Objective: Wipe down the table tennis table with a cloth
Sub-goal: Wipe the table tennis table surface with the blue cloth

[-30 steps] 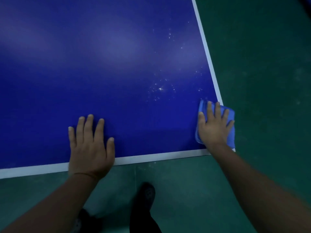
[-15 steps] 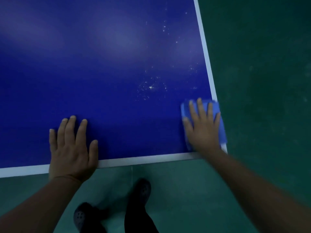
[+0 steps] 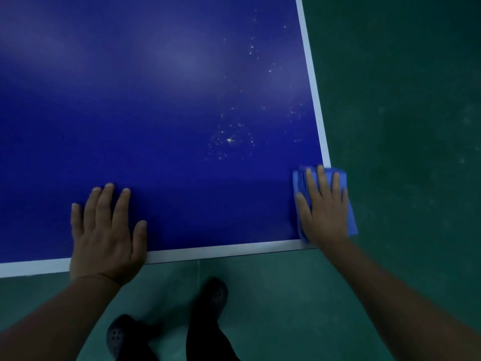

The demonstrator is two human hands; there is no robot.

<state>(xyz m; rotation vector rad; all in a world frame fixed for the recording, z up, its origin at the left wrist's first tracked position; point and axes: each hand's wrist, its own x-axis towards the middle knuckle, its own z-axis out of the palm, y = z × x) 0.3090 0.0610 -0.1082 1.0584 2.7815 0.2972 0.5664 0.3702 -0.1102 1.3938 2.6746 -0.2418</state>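
Observation:
The blue table tennis table (image 3: 156, 113) fills the upper left of the head view, edged by a white line along its near and right sides. A folded blue cloth (image 3: 350, 204) lies on the near right corner, partly hanging over the right edge. My right hand (image 3: 322, 209) presses flat on the cloth with straight fingers. My left hand (image 3: 106, 230) rests flat on the table at the near edge, fingers spread. Pale specks and crumbs (image 3: 229, 140) dot the surface beyond the cloth.
Green floor (image 3: 403, 126) lies to the right of the table and below its near edge. My dark shoes and trouser legs (image 3: 208, 308) stand on the floor close to the near edge.
My right hand and the cloth have stayed at the near right corner, sliding only slightly along the edge. My left hand stays flat at the near edge. The view has shifted a little.

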